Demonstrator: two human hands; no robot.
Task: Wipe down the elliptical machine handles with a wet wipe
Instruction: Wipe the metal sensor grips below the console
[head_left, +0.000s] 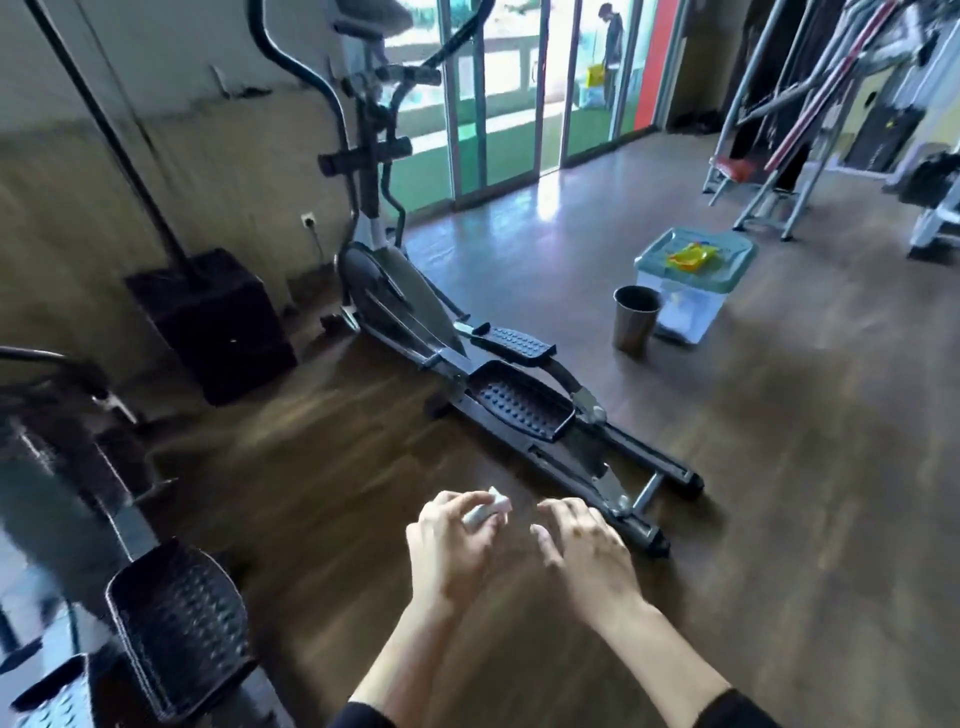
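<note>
Wet wipe (488, 509): small, white, folded; pinched in the fingers of the left hand (452, 538), low over the wooden floor (779, 493), near the rear foot of the elliptical.

Right hand (582, 540): just beside the left, fingers loosely curled, grasping nothing.

Elliptical machine (395, 296): black, standing ahead by the wall; studded pedals (519, 405) low, curved handles (291, 62) rising at the far end, well apart from both hands.

Steel cup (636, 322): upright on the floor, right of the machine, just beside a clear plastic box (685, 317) with a teal lid; something yellow (691, 257) lies on the lid.

Second machine's pedal (176, 634): lower left, blurred.

Glass doors (498, 104): at the back.
</note>
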